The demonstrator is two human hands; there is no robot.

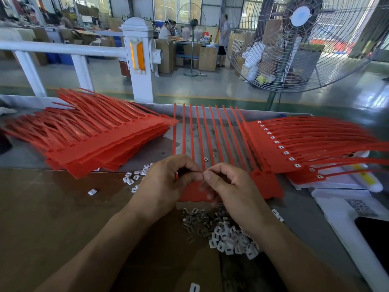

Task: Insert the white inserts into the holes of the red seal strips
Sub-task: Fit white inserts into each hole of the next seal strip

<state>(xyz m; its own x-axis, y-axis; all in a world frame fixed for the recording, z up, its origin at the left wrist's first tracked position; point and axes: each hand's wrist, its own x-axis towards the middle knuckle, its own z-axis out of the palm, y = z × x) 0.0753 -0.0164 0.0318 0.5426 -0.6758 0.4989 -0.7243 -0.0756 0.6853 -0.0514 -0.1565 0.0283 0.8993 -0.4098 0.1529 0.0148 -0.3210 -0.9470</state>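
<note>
Bright daylight from rear windows (pixel 168 5), floor glare, soft edge blur, wide-angle bending.

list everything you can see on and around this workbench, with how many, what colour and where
Seal strip sheet being worked: one, red, centre of the bench under both hands, tails pointing away.
Unfilled strip stack: one pile, red, left side of the bench.
Filled strip stack: one pile, red with white inserts showing in the heads, right side.
Loose inserts: many, white, heap near the right wrist; a smaller scatter left of the left hand.
Cardboard sheet: one, brown, near-left bench surface.
Papers: white, right edge.
Floor fan: one, grey, beyond the bench on the right.
Railing post: one, white, behind the bench.
Left hand: fingers curled, pinching at the sheet.
Right hand: fingers curled, pinching opposite it.
</note>
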